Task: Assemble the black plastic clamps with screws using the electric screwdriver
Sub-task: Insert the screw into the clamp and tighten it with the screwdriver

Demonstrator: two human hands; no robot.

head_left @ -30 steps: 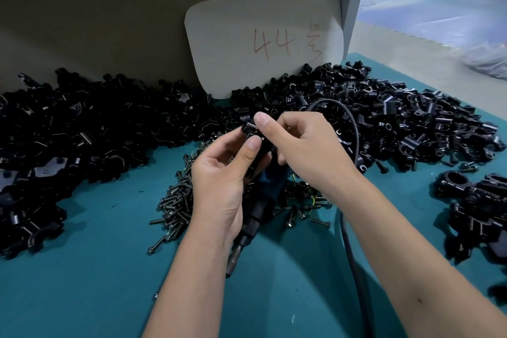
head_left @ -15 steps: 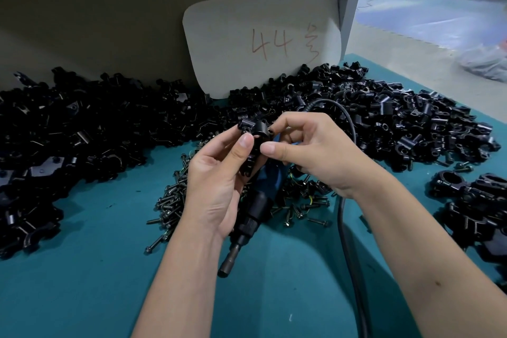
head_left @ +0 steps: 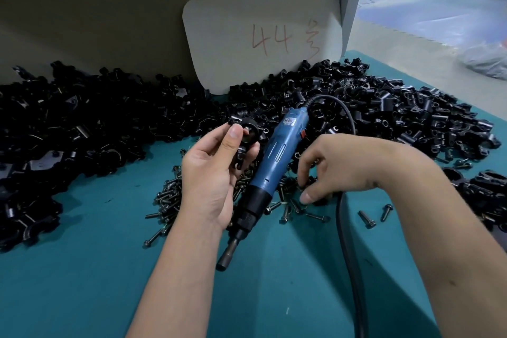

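Note:
My left hand [head_left: 211, 173] holds a black plastic clamp [head_left: 247, 136] up between thumb and fingers, its round opening facing me. The blue electric screwdriver [head_left: 277, 156] lies on the teal table [head_left: 82, 282] between my hands, bit end toward me, and neither hand grips it. My right hand [head_left: 343, 164] is down at the pile of dark screws [head_left: 167, 197], with curled fingertips and thumb among the screws to the right of the screwdriver. Whether they pinch a screw is hidden.
Heaps of loose black clamp parts cover the back left [head_left: 82, 129] and back right [head_left: 397, 115]. Larger black clamps [head_left: 485, 186] sit at the right edge. The screwdriver's black cable [head_left: 348, 255] runs under my right forearm. Two stray screws [head_left: 366, 218] lie nearby. A card marked 44 [head_left: 260, 33] leans on the back wall.
My right hand has let go of the clamp and dropped to the screw pile. My left hand keeps the clamp, shifted left, uncovering the screwdriver.

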